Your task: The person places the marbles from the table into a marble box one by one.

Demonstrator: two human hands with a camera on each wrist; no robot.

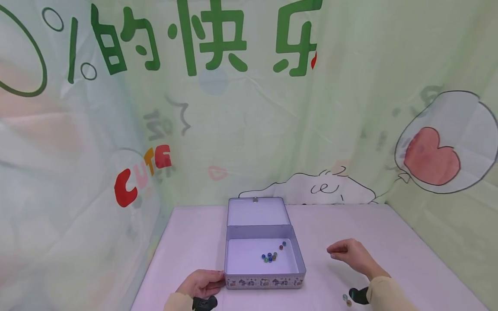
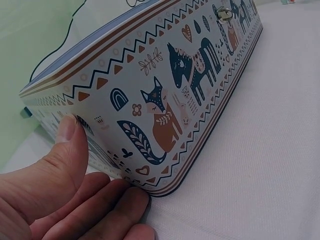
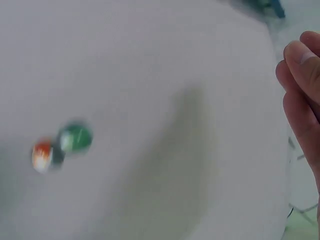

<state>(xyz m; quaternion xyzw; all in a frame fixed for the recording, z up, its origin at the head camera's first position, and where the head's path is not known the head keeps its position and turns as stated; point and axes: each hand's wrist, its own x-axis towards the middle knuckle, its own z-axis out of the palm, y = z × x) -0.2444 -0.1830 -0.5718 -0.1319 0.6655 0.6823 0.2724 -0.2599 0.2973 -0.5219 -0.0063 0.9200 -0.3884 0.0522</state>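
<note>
A tin box (image 1: 265, 280) stands on the table with its lid (image 1: 258, 211) tilted back and several small glass marbles (image 1: 270, 258) inside. My left hand (image 1: 202, 283) touches the box's left front corner; in the left wrist view its thumb (image 2: 67, 135) rests on the side and the fingers lie by the bottom edge. To the right of the box, my right hand (image 1: 355, 257) is raised over the table, thumb and fingertips together. Whether anything is between them is hidden. Two marbles, one green (image 3: 76, 136) and one orange and white (image 3: 44, 156), lie on the table near the right wrist.
The box's patterned outer wall (image 2: 155, 100) shows a fox and a horse. A pale cloth covers the table (image 1: 327, 220). Printed curtains (image 1: 249, 129) close off the back and both sides.
</note>
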